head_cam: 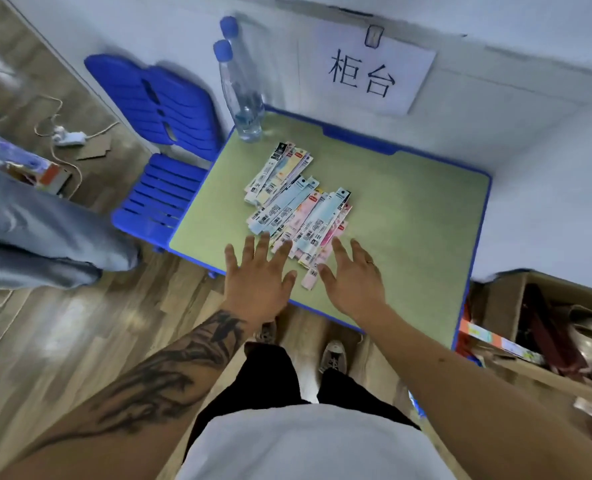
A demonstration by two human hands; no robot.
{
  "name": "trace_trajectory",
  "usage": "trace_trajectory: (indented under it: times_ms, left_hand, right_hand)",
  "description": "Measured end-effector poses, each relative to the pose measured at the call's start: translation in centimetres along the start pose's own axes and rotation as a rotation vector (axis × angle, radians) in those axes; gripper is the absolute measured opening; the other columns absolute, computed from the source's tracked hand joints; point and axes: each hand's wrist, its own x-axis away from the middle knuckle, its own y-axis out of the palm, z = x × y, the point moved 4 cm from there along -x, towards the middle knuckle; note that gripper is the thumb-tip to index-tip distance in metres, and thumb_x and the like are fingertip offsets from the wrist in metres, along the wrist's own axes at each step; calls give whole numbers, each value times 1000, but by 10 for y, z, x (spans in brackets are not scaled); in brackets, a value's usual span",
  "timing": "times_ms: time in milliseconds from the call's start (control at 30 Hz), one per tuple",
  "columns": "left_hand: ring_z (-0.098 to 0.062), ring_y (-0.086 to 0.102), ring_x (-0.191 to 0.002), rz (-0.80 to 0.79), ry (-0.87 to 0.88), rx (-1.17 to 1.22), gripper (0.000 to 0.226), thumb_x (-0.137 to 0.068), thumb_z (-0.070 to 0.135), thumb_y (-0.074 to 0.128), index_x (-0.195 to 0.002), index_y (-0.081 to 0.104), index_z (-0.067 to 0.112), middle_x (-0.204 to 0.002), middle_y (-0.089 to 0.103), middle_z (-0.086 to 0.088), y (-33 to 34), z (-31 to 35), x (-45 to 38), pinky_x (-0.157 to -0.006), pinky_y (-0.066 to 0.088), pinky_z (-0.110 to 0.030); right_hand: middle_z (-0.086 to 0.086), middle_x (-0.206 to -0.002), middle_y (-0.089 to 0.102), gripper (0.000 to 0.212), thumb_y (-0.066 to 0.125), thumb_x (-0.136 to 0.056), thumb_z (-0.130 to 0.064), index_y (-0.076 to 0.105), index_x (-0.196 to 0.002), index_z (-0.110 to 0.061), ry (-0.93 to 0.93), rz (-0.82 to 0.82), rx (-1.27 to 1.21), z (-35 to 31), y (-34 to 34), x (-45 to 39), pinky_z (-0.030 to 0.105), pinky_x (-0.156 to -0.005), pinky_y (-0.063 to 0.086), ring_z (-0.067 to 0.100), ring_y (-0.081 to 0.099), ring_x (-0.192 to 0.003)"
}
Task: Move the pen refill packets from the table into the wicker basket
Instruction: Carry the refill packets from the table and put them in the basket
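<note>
1. Two hands are out over the near edge of the table, both with fingers spread and straight, holding nothing.
2. Left hand [258, 271] sits at the near-left end of the pile, its fingertips reaching the closest packets; can't tell if they really touch. That forearm has a dark tattoo.
3. Right hand [351, 277] is just right of the pile's near end, palm down, with a ring on one finger. One pink packet lies between the two hands.
4. The pen refill packets [296, 207] lie in a loose, overlapping heap in the middle of the table, barcodes up, mostly pale blue, pink and yellow, running from near the bottles toward the hands.
5. The table [408, 216] is small, with a green top and blue edging, pushed against a white wall.
6. Two clear water bottles [242, 98] with blue caps stand at its far-left corner.
7. A paper sign [363, 69] with handwritten characters is taped on the wall above.
8. A blue plastic chair [162, 147] stands left of the table, and a cardboard box [547, 327] of odds and ends sits to the right.
9. No wicker basket shows in this view.
</note>
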Motion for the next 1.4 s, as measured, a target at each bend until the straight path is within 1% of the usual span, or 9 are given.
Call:
trace_trajectory:
  times_ms: [167, 233, 333, 433, 667, 833, 1000, 1167, 1400]
  left_hand:
    - [-33, 13, -156, -29, 98, 23, 64, -103, 59, 30, -162, 19, 35, -170, 18, -8, -11, -27, -75, -122, 6, -64]
    - [-31, 20, -155, -34, 95, 78, 63, -104, 57, 31, -161, 21, 33, -168, 25, -7, -16, -42, -103, -122, 10, -61]
    - [-30, 40, -143, 36, 16, 180, 60, -101, 54, 37, -155, 33, 27, -156, 45, -6, -28, -67, -146, -117, 25, -58]
    - [-33, 52, -129, 5, -32, 240, 58, -99, 52, 46, -148, 39, 22, -143, 55, -9, -26, -86, -183, -104, 38, -53]
    - [-34, 58, -112, -56, 5, 259, 55, -94, 56, 57, -133, 46, 19, -122, 59, -10, -16, -88, -229, -89, 46, -47]
    - [-31, 64, -98, -113, -5, 396, 39, -92, 48, 66, -112, 47, 20, -107, 65, -4, -8, -85, -238, -87, 49, -46]
    - [-30, 64, -96, -160, -5, 468, 35, -94, 46, 65, -111, 51, 18, -109, 65, -6, -8, -86, -238, -80, 54, -44]
    - [-34, 67, -99, -185, 24, 504, 33, -101, 47, 55, -112, 47, 17, -116, 70, -7, -11, -90, -233, -81, 54, -43]
    - [-40, 66, -98, -104, -58, 486, 45, -105, 54, 43, -117, 52, 12, -114, 69, -15, -20, -112, -211, -82, 51, -43]
  right_hand:
    - [15, -166, 27, 65, 43, -105, -52, 23, -161, -26, 133, 28, -84, -18, -6, -36, 47, -120, 29, 36, 29, -150]
    - [14, -150, 48, 59, 47, -104, -49, 34, -155, -22, 209, 91, -157, -26, -11, -47, 45, -110, 38, 36, 45, -137]
    - [13, -131, 59, 54, 47, -104, -51, 43, -148, -21, 363, 144, -280, -37, -11, -64, 43, -100, 44, 36, 54, -122]
    - [13, -122, 61, 52, 49, -102, -54, 47, -140, -19, 485, 148, -320, -49, -5, -78, 43, -93, 48, 37, 58, -115]
    - [9, -121, 63, 44, 63, -97, -46, 46, -126, -18, 767, 145, -408, -60, 3, -101, 43, -86, 48, 35, 62, -112]
    - [4, -107, 69, 29, 62, -97, -34, 54, -117, -14, 844, 167, -580, -53, 6, -105, 39, -75, 53, 30, 65, -95]
    - [3, -83, 64, 12, 63, -93, -21, 54, -89, -13, 851, 222, -700, -50, 4, -99, 27, -56, 39, 23, 62, -76]
    - [4, -79, 64, 14, 67, -90, -18, 56, -89, -10, 840, 323, -835, -51, 4, -86, 39, -67, 52, 33, 66, -77]
    - [3, -85, 71, 18, 77, -89, -22, 60, -86, -18, 751, 349, -1021, -49, 10, -61, 44, -76, 58, 24, 65, -72]
